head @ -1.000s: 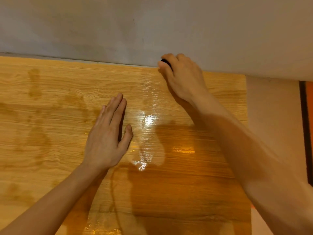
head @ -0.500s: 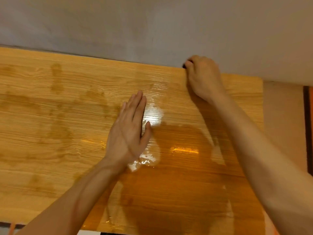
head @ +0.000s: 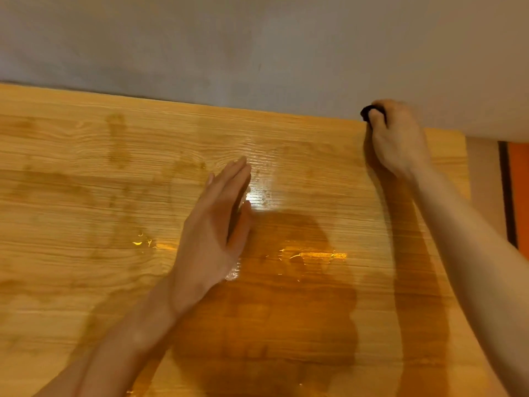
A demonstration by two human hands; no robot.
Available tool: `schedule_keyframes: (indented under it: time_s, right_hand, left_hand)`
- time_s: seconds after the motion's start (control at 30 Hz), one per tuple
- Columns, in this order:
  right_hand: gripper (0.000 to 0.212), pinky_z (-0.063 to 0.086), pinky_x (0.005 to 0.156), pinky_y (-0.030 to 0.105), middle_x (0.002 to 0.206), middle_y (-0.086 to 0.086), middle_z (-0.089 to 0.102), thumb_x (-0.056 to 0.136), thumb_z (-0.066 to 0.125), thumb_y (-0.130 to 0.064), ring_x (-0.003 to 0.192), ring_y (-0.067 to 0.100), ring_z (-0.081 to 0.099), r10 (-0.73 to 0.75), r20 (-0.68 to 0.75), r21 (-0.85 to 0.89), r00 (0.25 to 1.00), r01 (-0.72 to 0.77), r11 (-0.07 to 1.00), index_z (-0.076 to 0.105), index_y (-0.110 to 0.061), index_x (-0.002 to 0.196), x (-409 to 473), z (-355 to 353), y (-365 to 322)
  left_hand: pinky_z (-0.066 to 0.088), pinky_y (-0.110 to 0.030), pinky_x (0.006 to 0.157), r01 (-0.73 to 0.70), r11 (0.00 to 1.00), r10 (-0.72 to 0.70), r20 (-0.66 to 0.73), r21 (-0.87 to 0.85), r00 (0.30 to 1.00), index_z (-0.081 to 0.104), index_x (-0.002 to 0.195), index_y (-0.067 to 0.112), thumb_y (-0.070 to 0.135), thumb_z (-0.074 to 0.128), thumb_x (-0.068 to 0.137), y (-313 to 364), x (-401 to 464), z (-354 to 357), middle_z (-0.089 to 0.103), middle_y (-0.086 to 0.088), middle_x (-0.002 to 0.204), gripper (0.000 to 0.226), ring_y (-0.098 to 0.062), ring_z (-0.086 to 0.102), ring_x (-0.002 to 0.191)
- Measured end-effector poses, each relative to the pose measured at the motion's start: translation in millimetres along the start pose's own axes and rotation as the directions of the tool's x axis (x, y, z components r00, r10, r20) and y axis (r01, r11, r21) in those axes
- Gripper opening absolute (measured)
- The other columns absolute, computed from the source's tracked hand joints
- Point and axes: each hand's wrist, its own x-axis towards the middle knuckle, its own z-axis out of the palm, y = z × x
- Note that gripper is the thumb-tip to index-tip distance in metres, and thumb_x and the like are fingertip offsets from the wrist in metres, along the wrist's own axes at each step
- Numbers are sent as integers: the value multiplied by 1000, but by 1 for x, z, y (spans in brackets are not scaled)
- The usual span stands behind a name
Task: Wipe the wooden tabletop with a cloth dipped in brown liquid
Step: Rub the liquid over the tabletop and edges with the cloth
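- Wooden worktop (head: pixel 86 196) fills the view; its far edge meets a grey wall (head: pixel 257 47), its right edge ends beside a pale strip of floor (head: pixel 483 181).
- Right hand (head: pixel 398 138) at the far right corner, against the wall; fingers curled around a dark cloth (head: pixel 367 111), only a small part visible.
- Left hand (head: pixel 214 230) lies flat near mid-worktop, fingers straight and together, holding nothing.
- Wet, glossy brown patch (head: pixel 286 310) spreads between the forearms toward the near edge.
- Left half shows only faint brown smears (head: pixel 117 144); broad bare surface there.
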Motion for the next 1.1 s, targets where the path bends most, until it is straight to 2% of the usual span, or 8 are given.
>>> schedule_keyframes:
  time_s: [0.13,0.37,0.5,0.7,0.8,0.93,1.03,1.1]
  right_hand:
    - [40,42,92,43,115,18,65,97,33,-29,109,38,56,-71,-5,-66,997,70,995,65,-11,111,5,43,-79]
    - [31,32,95,37,127,10,56,103,34,-22,118,29,46,-211,40,-33,977,212,977,52,-15,127,-8,102,-212]
    - [32,38,90,38,117,9,61,102,34,-30,111,29,52,-274,85,81,958,268,960,59,-16,117,-5,77,-157]
    - [41,40,98,41,122,11,62,99,32,-32,116,30,53,7,-39,33,999,-6,999,61,-12,121,-10,16,-23]
    - [42,39,97,36,120,12,65,97,35,-29,115,31,55,32,-100,115,995,-20,993,64,-7,117,-4,25,-40]
    - [38,33,107,28,137,9,57,102,41,-19,128,23,50,-62,-154,170,986,88,982,52,-8,137,-21,54,-90]
    - [40,34,114,38,142,10,53,101,44,-13,135,24,45,-106,-258,141,960,146,979,49,-6,140,-79,57,-91]
    - [43,32,116,44,147,10,46,101,45,-15,142,22,36,-135,-212,126,968,164,978,45,-7,143,-138,58,-87]
  left_hand:
    - [23,-47,124,90,981,-79,-69,172,994,43,151,7,21,42,102,-43,-5,-44,40,-3,160,51,-12,30,151]
    - [13,-32,128,106,966,-84,-102,238,991,39,153,6,13,43,105,-55,-6,-44,33,-2,163,48,-9,23,153]
    - [16,-37,128,61,973,-42,-90,222,995,38,153,2,13,42,104,-60,-7,-44,34,-6,162,50,-17,25,154]
    - [14,-35,128,95,984,-81,-98,149,992,40,153,5,19,44,104,-56,-8,-45,34,-3,163,51,-13,24,154]
    - [12,-31,127,86,982,-69,-100,169,993,40,153,6,17,44,104,-59,-6,-45,34,-3,163,50,-14,25,153]
    - [15,-31,128,85,972,-60,-119,218,991,41,152,6,11,48,104,-63,-4,-42,36,-3,162,49,-16,27,152]
    - [16,-31,127,62,967,-32,-123,247,992,41,152,6,11,48,102,-63,-7,-39,37,-3,161,50,-17,29,151]
    - [17,-30,127,53,962,-15,-144,266,990,43,151,6,9,50,101,-63,-6,-39,39,-3,160,51,-18,32,151]
